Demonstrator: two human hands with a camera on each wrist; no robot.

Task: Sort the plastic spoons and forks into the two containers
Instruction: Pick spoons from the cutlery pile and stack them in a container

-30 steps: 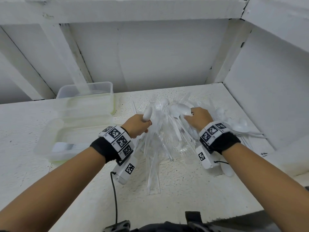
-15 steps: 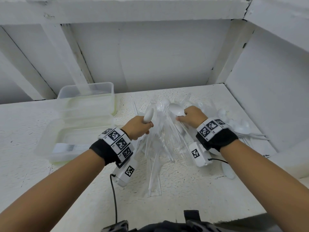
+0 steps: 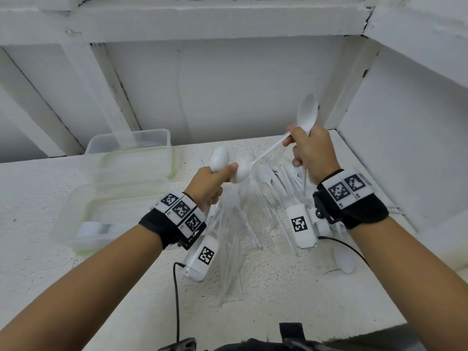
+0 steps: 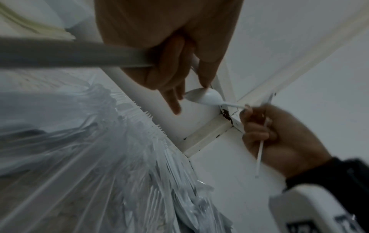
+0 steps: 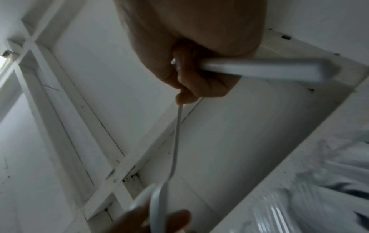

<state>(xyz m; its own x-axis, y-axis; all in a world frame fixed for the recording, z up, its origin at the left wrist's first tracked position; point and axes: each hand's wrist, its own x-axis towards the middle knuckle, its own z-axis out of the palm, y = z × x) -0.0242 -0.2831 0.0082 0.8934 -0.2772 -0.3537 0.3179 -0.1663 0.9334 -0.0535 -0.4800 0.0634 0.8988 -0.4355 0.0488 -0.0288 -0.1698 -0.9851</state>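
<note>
Holding 2 white spoons in my right hand point(image 3: 312, 153), I have the fingers curled round both handles. The upright spoon point(image 3: 307, 114) has its bowl up by the back wall and its handle running down through the fist. The slanted spoon point(image 3: 263, 154) is pinched at its handle end, with its bowl reaching over to my left hand point(image 3: 209, 187). That hand is fisted round the handle of another spoon point(image 3: 219, 159), bowl up; its thumb and a fingertip touch the slanted spoon's bowl, as the left wrist view shows.

Below both hands the pile of clear forks and white spoons point(image 3: 253, 211) lies fanned on the white shelf point(image 3: 126, 287), partly inside clear plastic wrap. 1 loose spoon point(image 3: 344, 258) lies to the right of the pile.

To the left sit 2 clear containers: the far container point(image 3: 129, 148) against the back wall, and the near container point(image 3: 111, 214) touching it in front, with a white label on its near wall. I cannot tell what either holds.
</note>
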